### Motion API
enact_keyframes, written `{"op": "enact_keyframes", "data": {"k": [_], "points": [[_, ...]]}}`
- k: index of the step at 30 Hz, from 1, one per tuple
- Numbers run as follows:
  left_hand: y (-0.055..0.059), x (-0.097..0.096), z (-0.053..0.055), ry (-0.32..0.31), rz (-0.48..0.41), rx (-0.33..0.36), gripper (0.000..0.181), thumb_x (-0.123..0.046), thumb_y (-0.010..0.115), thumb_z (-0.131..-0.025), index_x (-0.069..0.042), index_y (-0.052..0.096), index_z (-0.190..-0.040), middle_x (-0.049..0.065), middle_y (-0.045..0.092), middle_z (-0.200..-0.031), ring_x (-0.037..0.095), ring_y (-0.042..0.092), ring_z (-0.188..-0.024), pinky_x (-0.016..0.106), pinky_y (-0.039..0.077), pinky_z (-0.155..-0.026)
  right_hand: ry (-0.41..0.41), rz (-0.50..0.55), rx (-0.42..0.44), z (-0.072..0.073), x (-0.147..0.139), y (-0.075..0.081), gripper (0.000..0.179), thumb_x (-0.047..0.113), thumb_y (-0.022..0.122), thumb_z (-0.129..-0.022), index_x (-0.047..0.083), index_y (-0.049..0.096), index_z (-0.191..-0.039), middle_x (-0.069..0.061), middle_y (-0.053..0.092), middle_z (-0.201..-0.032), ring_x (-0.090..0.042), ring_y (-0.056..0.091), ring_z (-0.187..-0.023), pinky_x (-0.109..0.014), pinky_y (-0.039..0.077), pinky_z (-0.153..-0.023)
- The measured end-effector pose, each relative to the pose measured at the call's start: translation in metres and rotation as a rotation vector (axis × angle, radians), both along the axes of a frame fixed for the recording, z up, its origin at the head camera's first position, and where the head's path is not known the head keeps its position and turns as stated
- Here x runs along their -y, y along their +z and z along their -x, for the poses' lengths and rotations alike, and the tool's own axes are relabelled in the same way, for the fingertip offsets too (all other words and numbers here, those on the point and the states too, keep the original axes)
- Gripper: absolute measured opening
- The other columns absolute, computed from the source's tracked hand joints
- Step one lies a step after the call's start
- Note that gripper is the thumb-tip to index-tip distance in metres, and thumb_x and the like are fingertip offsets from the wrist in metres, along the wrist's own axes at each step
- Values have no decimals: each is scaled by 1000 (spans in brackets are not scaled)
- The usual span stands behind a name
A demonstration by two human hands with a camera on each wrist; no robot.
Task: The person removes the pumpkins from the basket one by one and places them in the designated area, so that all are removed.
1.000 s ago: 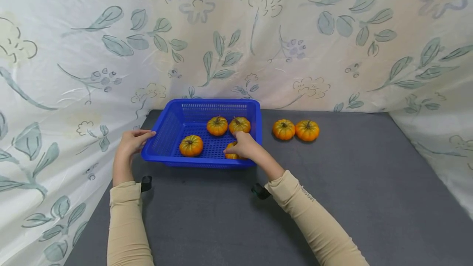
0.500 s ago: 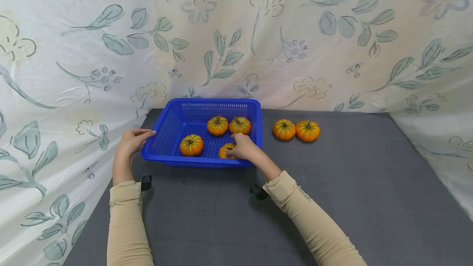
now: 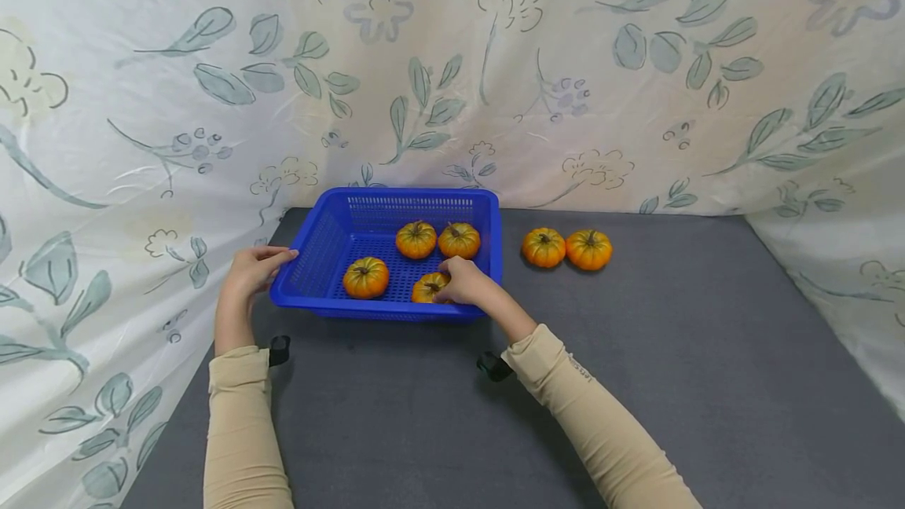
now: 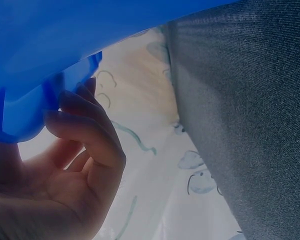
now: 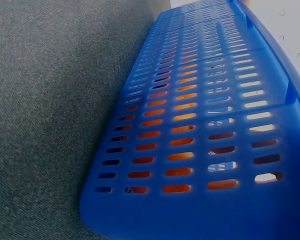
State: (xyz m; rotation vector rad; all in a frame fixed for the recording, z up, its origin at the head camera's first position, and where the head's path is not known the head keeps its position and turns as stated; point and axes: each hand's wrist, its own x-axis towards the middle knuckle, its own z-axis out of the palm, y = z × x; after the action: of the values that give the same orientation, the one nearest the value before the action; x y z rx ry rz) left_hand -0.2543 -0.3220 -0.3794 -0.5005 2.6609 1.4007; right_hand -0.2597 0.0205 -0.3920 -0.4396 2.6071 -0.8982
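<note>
A blue plastic basket (image 3: 332, 303) stands at the back of the table with several small orange pumpkins in it. My left hand (image 3: 249, 277) grips its left rim; in the left wrist view the fingers (image 4: 85, 127) curl up under the blue edge. Inside the front right part, my right hand (image 3: 467, 283) holds a pumpkin (image 3: 426, 287) and partly covers it. Another pumpkin (image 3: 365, 279) lies to its left, and two more, one pumpkin (image 3: 415, 240) beside another pumpkin (image 3: 459, 241), sit behind. The right wrist view shows the slotted basket wall (image 5: 190, 130), hiding that hand.
Two pumpkins, one left (image 3: 543, 248) and one right (image 3: 589, 250), touch each other on the dark grey table (image 3: 672, 336), right of the basket. A floral curtain (image 3: 452, 85) rises behind the table and along both sides.
My right hand has shifted the front pumpkin a little to the left inside the basket, and more of it shows. The left hand keeps its hold on the rim.
</note>
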Motion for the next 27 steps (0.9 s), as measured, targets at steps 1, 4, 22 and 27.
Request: {"op": "enact_keyframes", "data": {"k": [1,4,22,27], "points": [[0,0,0,-1,1,0,64,-45,54,-97,2,48,-140,25,48,-142,33,54,-119,28,49,-82,4,-2,0,0,0,0,59,13,75,-85,-5,52,-136,-19,57,-138,-30,55,-127,-41,45,-107],[0,0,0,-7,4,-1,64,-45,54,-97,2,48,-140,25,48,-142,32,55,-118,28,50,-82,20,-14,-4,0,1,0,56,10,74,-85,-3,53,-136,-18,57,-138,-30,54,-128,-41,44,-107],[-2,1,-1,1,1,-9,63,-44,55,-97,2,49,-140,25,50,-141,30,57,-114,28,50,-81,73,-38,-45,-2,2,0,59,8,74,-85,-1,52,-138,-16,55,-141,-30,49,-133,-41,40,-111],[-2,1,0,14,-6,-6,63,-44,56,-97,2,49,-140,26,49,-141,34,56,-118,39,51,-91,71,-32,-60,-3,2,-1,58,9,74,-85,0,53,-138,-16,56,-140,-30,50,-133,-41,41,-111]]}}
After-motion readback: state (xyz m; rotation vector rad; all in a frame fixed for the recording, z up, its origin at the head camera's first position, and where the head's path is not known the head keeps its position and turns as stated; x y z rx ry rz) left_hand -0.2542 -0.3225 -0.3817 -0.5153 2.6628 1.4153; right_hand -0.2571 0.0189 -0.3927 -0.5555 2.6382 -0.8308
